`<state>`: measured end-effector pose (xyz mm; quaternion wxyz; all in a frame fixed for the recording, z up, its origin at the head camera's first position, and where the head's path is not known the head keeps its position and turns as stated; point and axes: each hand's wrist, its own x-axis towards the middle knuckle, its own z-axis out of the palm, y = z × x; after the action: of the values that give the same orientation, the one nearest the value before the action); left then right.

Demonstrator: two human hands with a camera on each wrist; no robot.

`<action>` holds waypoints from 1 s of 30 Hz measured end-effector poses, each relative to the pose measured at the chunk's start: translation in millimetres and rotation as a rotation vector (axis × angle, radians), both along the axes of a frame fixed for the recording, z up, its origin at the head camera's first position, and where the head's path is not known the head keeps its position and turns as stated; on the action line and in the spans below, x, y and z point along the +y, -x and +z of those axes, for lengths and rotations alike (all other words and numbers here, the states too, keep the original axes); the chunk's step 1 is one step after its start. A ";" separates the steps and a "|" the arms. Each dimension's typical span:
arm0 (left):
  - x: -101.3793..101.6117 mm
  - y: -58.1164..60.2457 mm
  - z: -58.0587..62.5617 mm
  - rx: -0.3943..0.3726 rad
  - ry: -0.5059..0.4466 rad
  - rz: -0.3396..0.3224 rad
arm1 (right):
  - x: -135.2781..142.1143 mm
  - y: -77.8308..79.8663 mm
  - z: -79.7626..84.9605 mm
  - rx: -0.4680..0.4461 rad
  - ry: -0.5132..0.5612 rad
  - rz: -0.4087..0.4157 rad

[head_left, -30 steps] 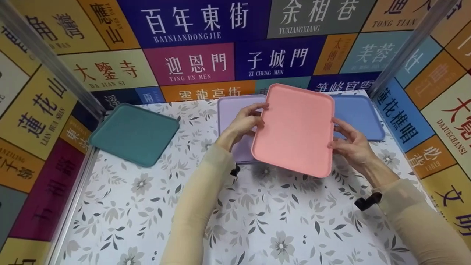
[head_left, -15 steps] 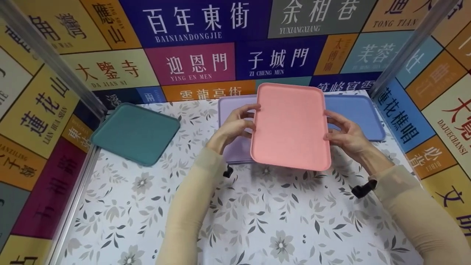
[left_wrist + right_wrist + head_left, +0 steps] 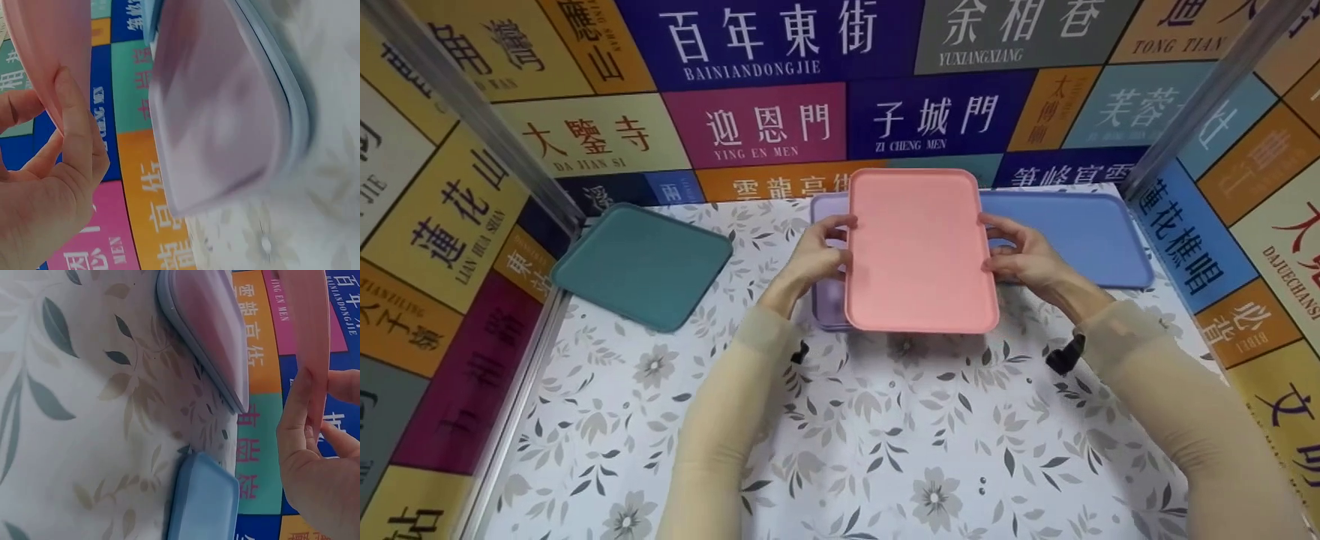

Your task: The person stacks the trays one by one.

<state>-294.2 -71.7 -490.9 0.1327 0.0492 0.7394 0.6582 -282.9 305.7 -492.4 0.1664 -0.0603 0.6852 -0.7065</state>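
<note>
Walls (image 3: 765,124) of bright place-name signs stand round a pink tray (image 3: 921,251) held aloft

From where I stand, the pink tray is up in the air above the table (image 3: 885,435), its flat face turned to the person, and the wrist views show a gap between it and the trays below. Each side has its own grip: the left hand (image 3: 810,259) pinches one long edge and the right hand (image 3: 1026,255) the other, with the rim caught between fingers front and back. I'd guess it is light, thin and fairly stiff, plastic by the look of it, so a pinch like this should do. Nothing about it strikes me as fragile, though a smooth finish might slide in slack fingers. Those long edges, about midway, look the right place to take hold, since the raised rim gives something to catch and the load is shared.

Beyond and below it, largely covered in the head view, the purple tray (image 3: 829,300) lies flat, a bluish rim (image 3: 298,115) showing right under it; whether that is another tray I can't say for sure. To the right is the blue tray (image 3: 1084,240), its left end hidden. Well apart on the left, the green tray (image 3: 645,266) lies at an angle near the back corner.
</note>
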 end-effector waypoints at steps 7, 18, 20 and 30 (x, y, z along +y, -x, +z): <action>-22.2 6.3 -6.5 0.023 0.112 0.049 | -30.6 22.1 -5.7 0.006 -0.136 0.010; -40.3 19.6 -24.5 -0.039 0.304 0.136 | -72.5 45.6 -33.5 -0.018 -0.262 -0.020; -47.0 33.3 -46.0 -0.004 0.330 0.134 | -77.1 46.9 -37.7 -0.025 -0.269 -0.026; -41.8 30.9 -41.8 -0.007 0.477 0.151 | -93.5 51.8 -51.3 0.016 -0.391 -0.092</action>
<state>-325.1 -113.5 -532.7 0.0934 -0.0414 0.8750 0.4732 -334.7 212.2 -543.7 0.1373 -0.0011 0.8126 -0.5664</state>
